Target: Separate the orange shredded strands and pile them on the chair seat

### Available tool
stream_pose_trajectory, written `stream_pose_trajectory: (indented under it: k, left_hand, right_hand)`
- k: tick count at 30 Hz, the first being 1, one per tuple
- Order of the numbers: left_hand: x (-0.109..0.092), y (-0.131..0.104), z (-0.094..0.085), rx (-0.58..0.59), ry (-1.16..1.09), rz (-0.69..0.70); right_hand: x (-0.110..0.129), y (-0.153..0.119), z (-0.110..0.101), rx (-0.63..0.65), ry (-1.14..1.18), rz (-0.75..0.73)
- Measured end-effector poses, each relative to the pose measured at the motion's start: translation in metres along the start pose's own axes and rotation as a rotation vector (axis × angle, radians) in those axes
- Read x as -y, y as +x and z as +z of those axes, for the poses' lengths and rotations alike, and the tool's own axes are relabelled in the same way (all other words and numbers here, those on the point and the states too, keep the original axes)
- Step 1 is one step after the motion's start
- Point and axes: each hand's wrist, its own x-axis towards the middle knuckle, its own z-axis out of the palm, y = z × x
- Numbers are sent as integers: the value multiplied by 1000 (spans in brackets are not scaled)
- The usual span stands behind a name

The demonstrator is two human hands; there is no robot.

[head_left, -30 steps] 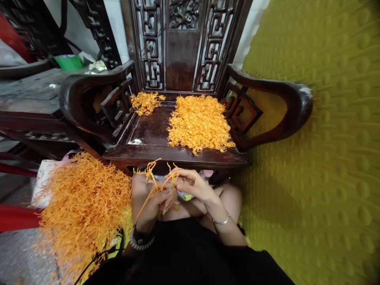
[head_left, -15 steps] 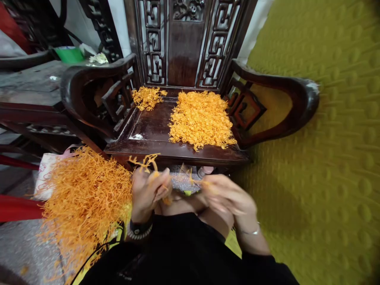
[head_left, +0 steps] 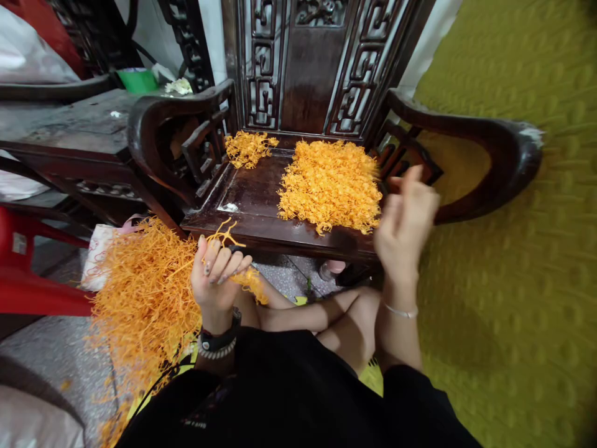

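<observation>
My left hand (head_left: 219,274) is closed around orange branching strands (head_left: 226,235). Thin forked ends stick out above the fingers, and a crinkled orange clump (head_left: 252,285) comes out on the palm's right side. My right hand (head_left: 405,218) is raised beside the chair's right armrest, blurred by motion. Its fingers look loosely apart, and I see no strand in them. Just left of it, a dense pile of crinkled orange pieces (head_left: 329,186) covers the right part of the wooden seat. A smaller orange pile (head_left: 249,149) lies at the seat's back left.
A large heap of loose orange strands (head_left: 149,292) spreads beside my left arm, by a white bag (head_left: 96,255). The dark carved chair (head_left: 252,193) has curved armrests. A red stool (head_left: 37,274) and a side table (head_left: 79,127) with a green container (head_left: 138,81) stand left.
My right hand has moved from beside my left hand up and right to the seat pile's edge. My left hand keeps its strands. The view has shifted slightly.
</observation>
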Motion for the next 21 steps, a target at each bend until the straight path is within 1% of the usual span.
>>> stream_pose_trajectory:
  k: [2, 3, 4, 5, 6, 7, 8, 10, 12, 14, 16, 19, 21]
  left_hand:
    - [0, 2, 2, -33, -23, 13]
    - [-1, 3, 2, -36, -45, 17]
    - [-1, 4, 3, -33, -64, 17]
    - [-1, 5, 5, -30, -69, 15]
    - [0, 6, 6, -32, -58, 7]
    - [1, 7, 8, -40, -35, -1]
    - [3, 9, 9, -50, -5, -11]
    - [9, 11, 12, -71, 49, -42]
    - [17, 12, 13, -72, 92, -92]
    - [24, 10, 14, -41, 142, -148]
    - [30, 6, 14, 9, 186, -206]
    - [36, -2, 12, 62, 187, -287]
    - [37, -5, 8, 76, 143, -330]
  right_hand:
    - [-8, 6, 26, 219, -153, 53]
    - [-10, 6, 35, 286, -195, 77]
    - [-9, 3, 41, 304, -187, 87]
    - [-5, -1, 42, 291, -128, 74]
    - [3, -6, 39, 281, -21, 37]
    - [13, -13, 33, 299, 120, -13]
    - [25, -20, 26, 353, 273, -68]
    - [51, -34, 11, 505, 531, -179]
    - [71, -46, 6, 591, 640, -329]
    - [80, -54, 11, 609, 619, -512]
    - [80, -58, 22, 637, 525, -671]
    - [78, -61, 35, 668, 402, -830]
    - [79, -64, 37, 667, 410, -893]
